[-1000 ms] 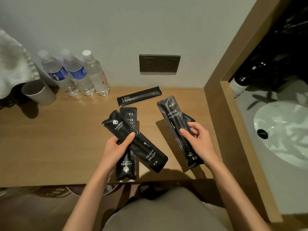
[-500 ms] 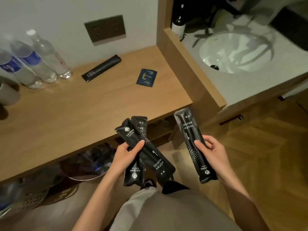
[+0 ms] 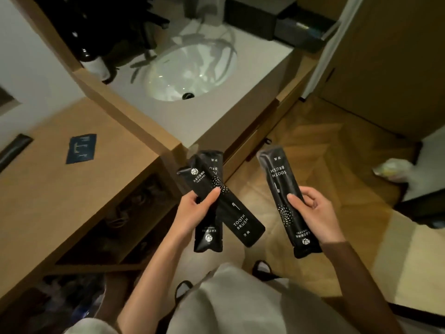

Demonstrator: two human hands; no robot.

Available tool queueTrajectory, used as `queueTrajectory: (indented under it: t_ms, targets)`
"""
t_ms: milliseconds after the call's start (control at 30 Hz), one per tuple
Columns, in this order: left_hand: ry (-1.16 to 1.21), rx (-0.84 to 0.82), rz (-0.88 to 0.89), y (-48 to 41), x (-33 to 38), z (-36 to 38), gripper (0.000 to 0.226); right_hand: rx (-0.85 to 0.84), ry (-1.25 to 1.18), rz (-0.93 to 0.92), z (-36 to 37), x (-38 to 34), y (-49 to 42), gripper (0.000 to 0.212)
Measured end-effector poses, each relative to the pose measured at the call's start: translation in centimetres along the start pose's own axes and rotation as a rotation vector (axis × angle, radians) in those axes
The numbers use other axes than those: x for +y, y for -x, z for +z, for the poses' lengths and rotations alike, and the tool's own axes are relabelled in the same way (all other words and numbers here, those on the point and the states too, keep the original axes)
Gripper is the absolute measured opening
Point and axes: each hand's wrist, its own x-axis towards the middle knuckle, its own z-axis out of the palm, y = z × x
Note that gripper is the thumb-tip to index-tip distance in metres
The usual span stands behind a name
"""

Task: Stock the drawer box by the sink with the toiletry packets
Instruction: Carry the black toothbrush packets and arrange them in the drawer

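Head view: faced sink [image 3: 192, 71], dark drawer box [image 3: 301, 30] at counter's far end, probably the destination. Carried 2 crossed toothbrush packets [image 3: 242, 221] pinched under thumb of left hand [image 3: 192, 210], 1 more packet [image 3: 281, 184] gripped in curled right hand [image 3: 313, 210], likely split for easier stocking.

We hold two long black foil toothbrush packets [image 3: 237, 213] crossed in our left hand [image 3: 195, 212], white "TOOTH BRUSH" print facing up, and a third matching packet [image 3: 277, 179] nearly upright in our right hand [image 3: 315, 213]. A small dark-blue square sachet [image 3: 81, 148] and a long black packet [image 3: 12, 149] lie flat on the wooden bench [image 3: 60, 201]. The dark drawer box [image 3: 252, 18], blurred, stands beyond the white sink [image 3: 192, 68].
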Motion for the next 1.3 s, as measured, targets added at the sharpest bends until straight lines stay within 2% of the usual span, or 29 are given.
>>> queueTrajectory:
  t_ms: [100,267,467,733,1000,1300]
  targets:
    - [-0.004,-0.054,0.008,-2.0,1.2,7.5,0.022,0.038,-0.004,-0.024,-6.2,-0.4,-2.6,0.014]
    - [-0.114,-0.117,0.122,-4.3,4.7,17.4,0.011,0.067,-0.034,-0.044,-14.0,-2.8,-7.1,0.013]
    - [-0.095,-0.095,0.13,-9.4,8.9,23.6,0.015,0.073,-0.018,-0.101,-19.0,-6.8,-14.8,0.015]
    - [-0.038,-0.06,0.175,-21.8,15.0,31.0,0.015,0.029,0.061,-0.15,-22.8,-11.4,-28.3,0.014]
    - [0.032,0.134,0.236,-34.5,25.2,32.7,0.008,-0.039,0.168,-0.253,-24.3,-19.7,-42.6,0.013]
    - [0.093,0.405,0.171,-43.1,28.3,30.2,0.007,-0.273,0.24,-0.342,-20.7,-26.8,-56.4,0.017]
